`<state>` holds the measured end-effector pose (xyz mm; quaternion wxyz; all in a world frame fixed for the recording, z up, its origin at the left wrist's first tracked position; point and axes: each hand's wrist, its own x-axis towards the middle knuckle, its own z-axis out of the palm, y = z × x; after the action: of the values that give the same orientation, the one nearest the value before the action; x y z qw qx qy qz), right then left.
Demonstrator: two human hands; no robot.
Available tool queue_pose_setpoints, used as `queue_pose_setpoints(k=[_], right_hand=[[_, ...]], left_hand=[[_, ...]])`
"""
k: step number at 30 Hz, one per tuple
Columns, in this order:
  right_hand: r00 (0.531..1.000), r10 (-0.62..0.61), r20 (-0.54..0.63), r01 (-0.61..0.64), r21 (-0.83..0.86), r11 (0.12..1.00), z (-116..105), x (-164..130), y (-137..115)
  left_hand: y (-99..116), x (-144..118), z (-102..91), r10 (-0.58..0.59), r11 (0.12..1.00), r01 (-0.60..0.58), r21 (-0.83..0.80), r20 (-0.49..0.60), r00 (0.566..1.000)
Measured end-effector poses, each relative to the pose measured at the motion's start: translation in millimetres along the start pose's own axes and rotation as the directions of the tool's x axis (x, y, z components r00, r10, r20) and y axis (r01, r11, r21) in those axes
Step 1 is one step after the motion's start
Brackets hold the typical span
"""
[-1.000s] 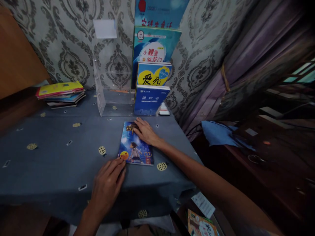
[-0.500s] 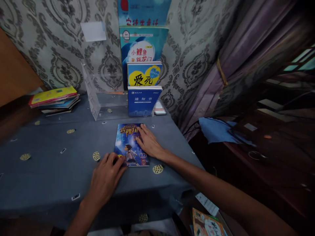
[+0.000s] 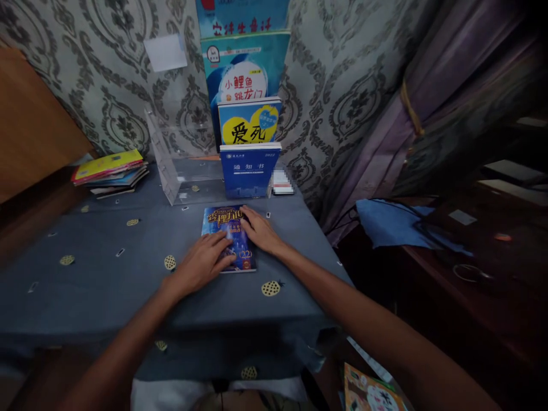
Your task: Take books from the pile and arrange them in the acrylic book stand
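Observation:
A blue paperback book [image 3: 242,246] with gold lettering and the number 22 lies shut and flat on the table, its cover facing up. Across its lower left part rests my left hand [image 3: 202,260], fingers stretched over the cover and hiding the drawn figure. My right hand [image 3: 263,233] lies along the book's upper right edge, fingers extended with their tips on the cover. Just behind the book stands a clear acrylic rack [image 3: 165,165], holding a dark blue booklet [image 3: 250,174], a blue-and-yellow book [image 3: 249,125] and larger teal books [image 3: 244,63] in rising tiers.
A grey-blue patterned cloth covers the table [image 3: 141,257]. At its back left sits a stack of thin books [image 3: 112,171]. A pixelated white item [image 3: 283,181] is beside the rack. Right of the table are a blue cloth [image 3: 381,224] and dark furniture; an orange book [image 3: 370,391] is below.
My left hand has slid from the book's lower left corner up onto its cover, its fingers straightening. The right hand stays at the right edge. The camera view has shifted slightly.

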<state>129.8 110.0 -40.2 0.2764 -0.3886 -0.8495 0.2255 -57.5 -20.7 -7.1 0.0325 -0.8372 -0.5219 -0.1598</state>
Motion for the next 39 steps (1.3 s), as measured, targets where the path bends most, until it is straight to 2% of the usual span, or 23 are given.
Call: queue_pose_setpoints(k=[5, 8, 10, 15, 27, 30, 36, 39], right_hand=[[0.998, 0.009, -0.070, 0.001, 0.132, 0.991, -5, 2, 9], [0.994, 0.010, -0.107, 0.009, 0.175, 0.984, -5, 2, 17], [0.993, 0.003, -0.120, 0.021, 0.196, 0.980, -4, 2, 21], [0.992, 0.005, -0.126, 0.024, 0.223, 0.975, -7, 1, 22], [0.991, 0.083, -0.108, -0.047, 0.301, 0.953, -20, -3, 14], [0.992, 0.067, -0.107, -0.033, 0.293, 0.956, -19, -3, 16], [0.997, -0.038, -0.066, 0.047, 0.143, 0.989, -14, 1, 24], [0.998, -0.045, -0.038, 0.051, 0.158, 0.986, -13, 3, 30]], left_hand=[[-31, 57, 12.6, 0.022, 0.999, -0.019, -0.035, 0.098, 0.995], [-43, 84, 19.5, 0.018, 1.000, -0.016, -0.024, 0.110, 0.994], [-48, 93, 23.3, 0.023, 0.999, -0.020, -0.028, 0.098, 0.995], [-52, 92, 30.6, 0.045, 0.998, -0.044, -0.051, 0.011, 0.999], [-50, 87, 33.9, 0.043, 0.998, -0.044, -0.045, -0.008, 0.999], [-50, 87, 33.8, 0.038, 0.999, -0.038, -0.031, -0.003, 0.999], [-52, 87, 33.2, 0.051, 0.998, -0.051, -0.044, 0.007, 0.999], [-54, 86, 32.2, 0.080, 0.995, -0.079, -0.063, 0.018, 0.997]])
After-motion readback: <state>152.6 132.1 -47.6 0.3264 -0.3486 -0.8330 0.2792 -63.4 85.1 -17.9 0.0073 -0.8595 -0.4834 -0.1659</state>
